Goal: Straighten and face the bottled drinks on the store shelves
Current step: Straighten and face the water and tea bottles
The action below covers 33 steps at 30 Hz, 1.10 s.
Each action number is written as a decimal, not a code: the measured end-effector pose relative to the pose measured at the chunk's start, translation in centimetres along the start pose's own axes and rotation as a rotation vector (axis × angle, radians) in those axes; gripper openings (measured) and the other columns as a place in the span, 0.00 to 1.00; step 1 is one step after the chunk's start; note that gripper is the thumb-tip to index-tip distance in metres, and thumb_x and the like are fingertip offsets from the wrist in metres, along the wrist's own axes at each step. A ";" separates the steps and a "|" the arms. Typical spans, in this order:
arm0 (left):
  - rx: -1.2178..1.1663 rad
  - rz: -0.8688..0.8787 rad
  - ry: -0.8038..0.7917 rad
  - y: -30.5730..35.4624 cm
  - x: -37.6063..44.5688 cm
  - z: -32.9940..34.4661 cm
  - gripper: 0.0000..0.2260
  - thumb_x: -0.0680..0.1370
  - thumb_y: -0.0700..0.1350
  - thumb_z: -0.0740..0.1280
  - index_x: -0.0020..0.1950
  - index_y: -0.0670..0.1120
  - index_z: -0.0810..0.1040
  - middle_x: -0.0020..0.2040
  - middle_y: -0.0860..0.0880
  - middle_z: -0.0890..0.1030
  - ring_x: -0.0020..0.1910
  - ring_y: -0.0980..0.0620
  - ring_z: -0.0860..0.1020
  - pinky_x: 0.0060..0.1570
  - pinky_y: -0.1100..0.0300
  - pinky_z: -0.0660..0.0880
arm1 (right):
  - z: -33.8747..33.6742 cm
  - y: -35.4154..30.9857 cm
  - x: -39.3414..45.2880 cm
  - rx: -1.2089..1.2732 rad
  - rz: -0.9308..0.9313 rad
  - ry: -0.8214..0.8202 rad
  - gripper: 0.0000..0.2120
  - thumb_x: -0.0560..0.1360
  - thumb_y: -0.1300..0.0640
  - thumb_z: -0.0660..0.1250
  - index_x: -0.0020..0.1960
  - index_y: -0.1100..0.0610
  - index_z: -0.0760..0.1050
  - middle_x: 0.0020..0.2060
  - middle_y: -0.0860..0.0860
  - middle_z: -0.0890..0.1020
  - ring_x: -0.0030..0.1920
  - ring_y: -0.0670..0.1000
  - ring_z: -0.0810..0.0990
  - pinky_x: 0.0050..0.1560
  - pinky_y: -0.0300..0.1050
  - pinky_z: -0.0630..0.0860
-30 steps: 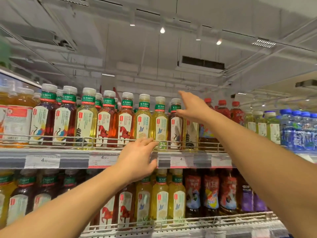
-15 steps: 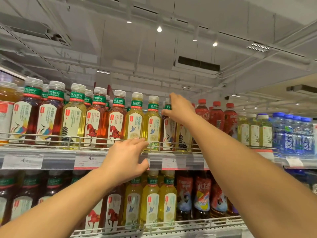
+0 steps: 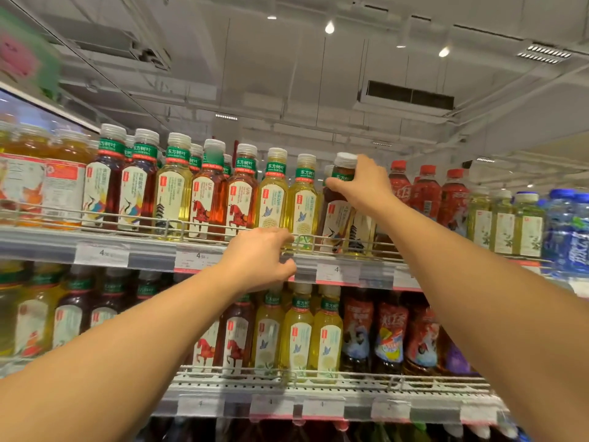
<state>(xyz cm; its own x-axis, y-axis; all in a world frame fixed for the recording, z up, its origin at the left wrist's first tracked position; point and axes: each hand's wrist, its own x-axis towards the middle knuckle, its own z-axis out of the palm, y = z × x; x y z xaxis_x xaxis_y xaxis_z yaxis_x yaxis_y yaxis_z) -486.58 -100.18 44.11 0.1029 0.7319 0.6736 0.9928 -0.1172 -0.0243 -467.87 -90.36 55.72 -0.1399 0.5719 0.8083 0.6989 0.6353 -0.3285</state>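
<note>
A row of tea bottles with green neck bands and white caps stands on the upper shelf (image 3: 153, 255) behind a wire rail. My right hand (image 3: 363, 183) grips the neck of a dark tea bottle (image 3: 338, 215) in that row, just under its white cap, and the bottle leans slightly to the left. Beside it stand two yellow tea bottles (image 3: 302, 199) with butterfly labels. My left hand (image 3: 259, 258) rests on the front edge of the upper shelf, fingers curled over the wire rail and thumb below by the price strip.
Red bottles (image 3: 425, 189), pale green bottles (image 3: 503, 224) and blue water bottles (image 3: 567, 231) fill the upper shelf to the right. A lower shelf (image 3: 318, 397) holds more tea and red-labelled bottles. Price tags (image 3: 101, 253) line both shelf edges.
My right hand went from reaching over the bottle tops to gripping the neck of the dark tea bottle. My left hand stayed on the shelf edge. The view shifted slightly.
</note>
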 end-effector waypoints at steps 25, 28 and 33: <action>0.121 0.113 -0.049 -10.4 -4.4 -7.7 0.23 0.80 0.53 0.64 0.75 0.53 0.69 0.71 0.53 0.75 0.70 0.51 0.72 0.65 0.48 0.75 | -3.6 -8.3 -5.2 0.111 -0.217 0.154 0.22 0.74 0.46 0.75 0.62 0.56 0.75 0.55 0.54 0.82 0.53 0.54 0.78 0.50 0.46 0.73; 0.138 0.077 0.000 -12.8 -4.7 -9.0 0.21 0.80 0.53 0.64 0.73 0.54 0.71 0.70 0.53 0.76 0.69 0.52 0.73 0.65 0.48 0.75 | -3.6 -9.6 -5.7 0.118 -0.228 0.189 0.21 0.75 0.47 0.75 0.61 0.58 0.76 0.54 0.53 0.82 0.52 0.52 0.77 0.49 0.44 0.70; 0.011 -0.077 0.141 -15.6 -4.4 -11.0 0.20 0.79 0.48 0.66 0.72 0.51 0.73 0.69 0.51 0.77 0.63 0.51 0.77 0.63 0.49 0.77 | -3.2 -11.6 -5.9 0.179 -0.219 0.184 0.21 0.74 0.45 0.75 0.61 0.55 0.77 0.51 0.48 0.81 0.51 0.51 0.79 0.47 0.43 0.73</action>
<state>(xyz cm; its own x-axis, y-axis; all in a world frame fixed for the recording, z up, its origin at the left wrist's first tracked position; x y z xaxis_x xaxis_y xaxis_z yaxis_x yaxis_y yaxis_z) -503.22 -108.98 49.68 0.0180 0.6366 0.7710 0.9981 -0.0567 0.0235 -472.86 -102.77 56.30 -0.1332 0.3187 0.9385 0.5292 0.8235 -0.2045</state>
